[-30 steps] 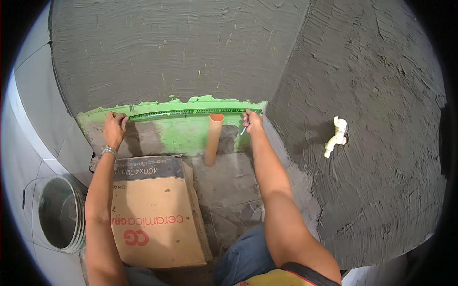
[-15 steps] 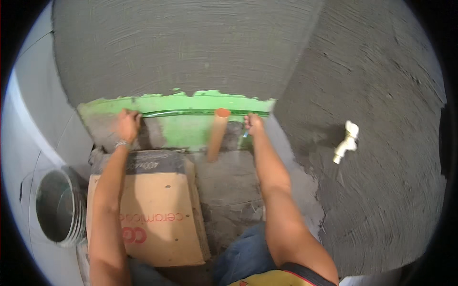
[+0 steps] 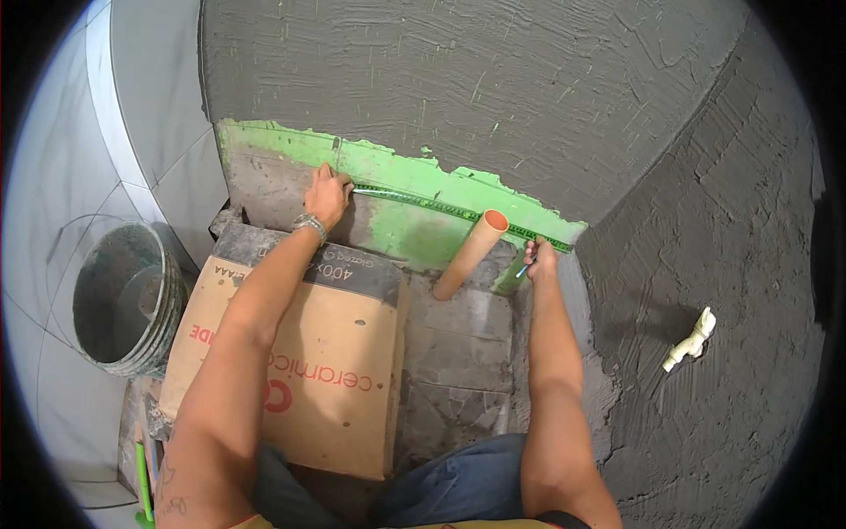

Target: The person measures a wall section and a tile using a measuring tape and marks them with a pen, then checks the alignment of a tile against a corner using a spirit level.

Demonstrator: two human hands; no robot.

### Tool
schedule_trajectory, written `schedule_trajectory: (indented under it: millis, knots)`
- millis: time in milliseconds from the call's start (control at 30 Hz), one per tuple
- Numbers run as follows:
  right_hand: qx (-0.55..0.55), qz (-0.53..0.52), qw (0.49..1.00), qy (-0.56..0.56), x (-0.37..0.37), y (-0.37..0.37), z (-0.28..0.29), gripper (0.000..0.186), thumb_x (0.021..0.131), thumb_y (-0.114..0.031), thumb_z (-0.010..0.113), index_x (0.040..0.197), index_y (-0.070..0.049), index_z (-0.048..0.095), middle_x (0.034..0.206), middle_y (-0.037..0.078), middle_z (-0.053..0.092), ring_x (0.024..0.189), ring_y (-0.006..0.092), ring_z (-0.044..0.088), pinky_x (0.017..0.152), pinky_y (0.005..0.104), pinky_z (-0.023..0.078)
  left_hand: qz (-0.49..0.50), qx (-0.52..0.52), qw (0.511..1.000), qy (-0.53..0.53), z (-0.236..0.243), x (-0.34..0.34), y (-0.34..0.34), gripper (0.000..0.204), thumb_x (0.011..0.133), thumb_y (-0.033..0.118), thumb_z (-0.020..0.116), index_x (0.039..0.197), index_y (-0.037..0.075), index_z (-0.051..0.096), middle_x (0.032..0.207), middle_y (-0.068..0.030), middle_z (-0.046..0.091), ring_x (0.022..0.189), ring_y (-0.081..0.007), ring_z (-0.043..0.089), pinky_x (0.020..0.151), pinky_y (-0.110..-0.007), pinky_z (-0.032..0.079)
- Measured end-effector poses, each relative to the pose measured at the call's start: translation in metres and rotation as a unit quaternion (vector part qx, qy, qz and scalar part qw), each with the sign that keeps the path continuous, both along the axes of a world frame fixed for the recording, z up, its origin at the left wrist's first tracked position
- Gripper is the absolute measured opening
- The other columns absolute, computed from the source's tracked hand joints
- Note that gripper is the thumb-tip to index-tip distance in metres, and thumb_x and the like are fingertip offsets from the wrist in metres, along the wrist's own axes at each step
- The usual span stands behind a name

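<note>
A long green tape measure blade (image 3: 432, 206) with dark markings stretches along the lower wall, passing behind an orange upright pipe (image 3: 473, 254). My left hand (image 3: 328, 196) is closed at the blade's left end, against the wall; whatever sits inside the palm is hidden. By the right corner my right hand (image 3: 543, 257) is closed at the blade's other end. A thin blue pen-like stick (image 3: 523, 270) pokes out from its fingers. Behind the blade runs a bare green band (image 3: 388, 163) of wall, under grey ridged mortar (image 3: 458, 79).
A brown cardboard tile box (image 3: 344, 353) lies under my left forearm. A dirty bucket (image 3: 123, 295) stands at the left by pale tiled wall (image 3: 167, 97). From the right mortared wall juts a cream tap (image 3: 690, 339). A green-handled tool (image 3: 143, 480) lies at lower left.
The view has shifted and tilted, so the wall, blade and pipe appear slanting down to the right. Both hands stay at the blade's two ends.
</note>
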State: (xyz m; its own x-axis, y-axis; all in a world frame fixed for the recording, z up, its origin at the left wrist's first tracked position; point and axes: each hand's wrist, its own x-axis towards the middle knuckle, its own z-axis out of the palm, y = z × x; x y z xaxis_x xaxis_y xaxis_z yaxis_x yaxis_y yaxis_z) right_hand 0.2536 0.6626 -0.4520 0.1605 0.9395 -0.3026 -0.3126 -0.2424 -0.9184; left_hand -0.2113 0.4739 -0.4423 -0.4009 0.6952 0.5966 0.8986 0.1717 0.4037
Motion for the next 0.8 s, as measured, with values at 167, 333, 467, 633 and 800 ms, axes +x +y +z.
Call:
schedule_trajectory:
  millis: [167, 333, 467, 633, 800]
  knots:
    - [0.003, 0.053, 0.995, -0.080, 0.003, -0.005, -0.008, 0.006, 0.088, -0.008, 0.054, 0.082, -0.007, 0.057, 0.067, 0.004, 0.056, 0.049, 0.0141, 0.046, 0.037, 0.0278, 0.030, 0.001, -0.002, 1.000, -0.004, -0.004, 0.004, 0.002, 0.013, 0.088, 0.024, 0.070, 0.096, 0.016, 0.076, 0.103, -0.0113, 0.056, 0.103, -0.0317, 0.054, 0.083, -0.044, 0.052]
    - [0.051, 0.024, 0.989, -0.138, -0.023, -0.008, -0.009, 0.019, 0.088, -0.018, 0.051, 0.079, -0.003, 0.060, 0.065, 0.005, 0.053, 0.047, 0.0138, 0.046, 0.035, 0.0298, 0.029, 0.000, 0.005, 1.000, -0.016, -0.016, -0.012, -0.008, 0.014, 0.088, 0.022, 0.070, 0.097, 0.014, 0.075, 0.100, -0.0122, 0.056, 0.100, -0.0326, 0.054, 0.083, -0.044, 0.049]
    - [0.347, -0.170, 0.787, -0.482, 0.007, 0.005, -0.005, 0.026, 0.087, -0.016, 0.050, 0.084, 0.000, 0.070, 0.082, 0.017, 0.069, 0.078, 0.0327, 0.066, 0.071, 0.0447, 0.051, -0.040, 0.040, 0.998, 0.000, 0.002, -0.004, 0.014, 0.014, 0.088, 0.022, 0.069, 0.098, 0.013, 0.076, 0.099, -0.0137, 0.057, 0.098, -0.0328, 0.055, 0.084, -0.045, 0.048]
    - [0.382, -0.026, 0.834, -0.397, -0.079, -0.039, 0.057, 0.042, 0.101, -0.022, 0.034, 0.102, -0.001, 0.070, 0.108, 0.020, 0.070, 0.105, 0.0368, 0.063, 0.093, 0.0456, 0.047, -0.026, -0.002, 0.999, 0.032, -0.006, -0.024, 0.001, 0.019, 0.089, 0.023, 0.069, 0.100, 0.010, 0.076, 0.098, -0.0180, 0.058, 0.095, -0.0354, 0.056, 0.086, -0.045, 0.047]
    - [0.461, 0.163, 0.806, -0.334, -0.140, -0.095, 0.131, 0.030, 0.091, -0.006, 0.050, 0.111, 0.000, 0.071, 0.102, 0.016, 0.071, 0.083, 0.0224, 0.068, 0.074, 0.0338, 0.054, -0.045, 0.025, 0.998, 0.034, 0.003, -0.011, 0.004, 0.019, 0.088, 0.021, 0.071, 0.101, 0.008, 0.076, 0.096, -0.0173, 0.058, 0.094, -0.0343, 0.056, 0.086, -0.043, 0.047]
